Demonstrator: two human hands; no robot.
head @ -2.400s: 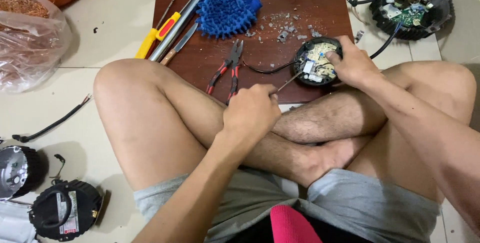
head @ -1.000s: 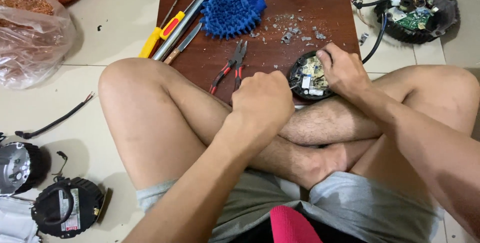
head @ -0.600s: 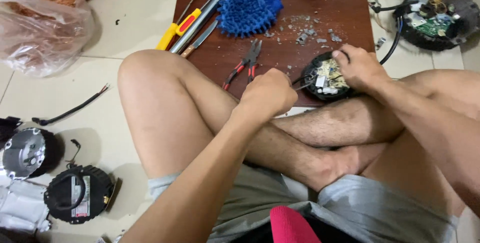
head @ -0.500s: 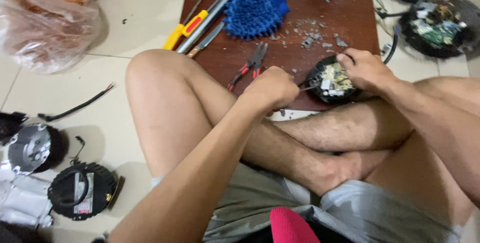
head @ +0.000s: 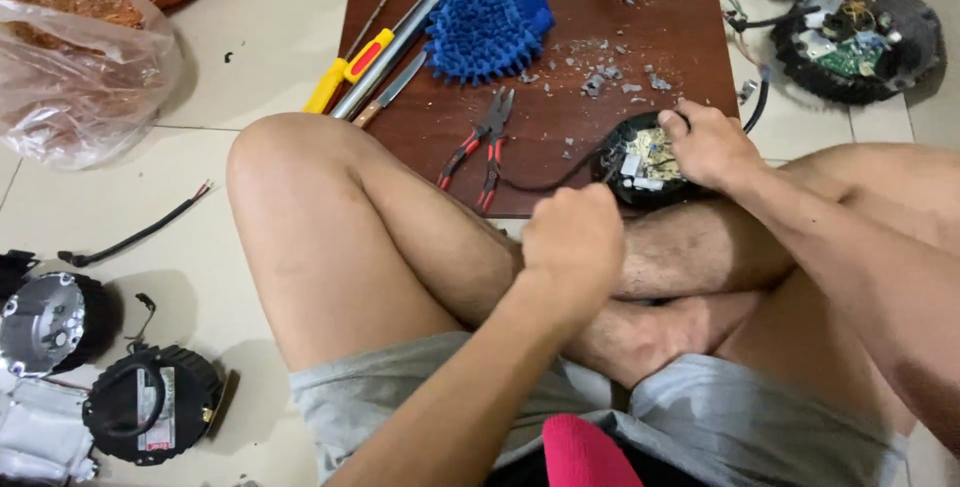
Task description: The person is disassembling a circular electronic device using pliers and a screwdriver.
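I sit cross-legged on the floor behind a brown wooden board (head: pixel 560 117). My right hand (head: pixel 705 142) grips the far rim of a round black housing (head: pixel 640 169) with an exposed circuit board inside, resting at the board's near edge by my shin. A black wire (head: pixel 545 182) runs left from the housing. My left hand (head: pixel 575 242) is a closed fist above my crossed legs, just short of the housing. Nothing shows sticking out of the fist.
Red-handled pliers (head: pixel 480 147), a blue chenille mitt (head: pixel 487 27), a yellow screwdriver (head: pixel 345 72), a knife (head: pixel 392 87) and grey crumbs lie on the board. Another opened round unit (head: pixel 855 39) lies far right. A bag of copper wire (head: pixel 75 57), a loose cable (head: pixel 135 237) and black round units (head: pixel 150 402) lie left.
My left fist has drawn back from the housing toward my body. The thin tool seen between fist and housing earlier no longer shows. My right hand stays on the housing; the view shifted left.
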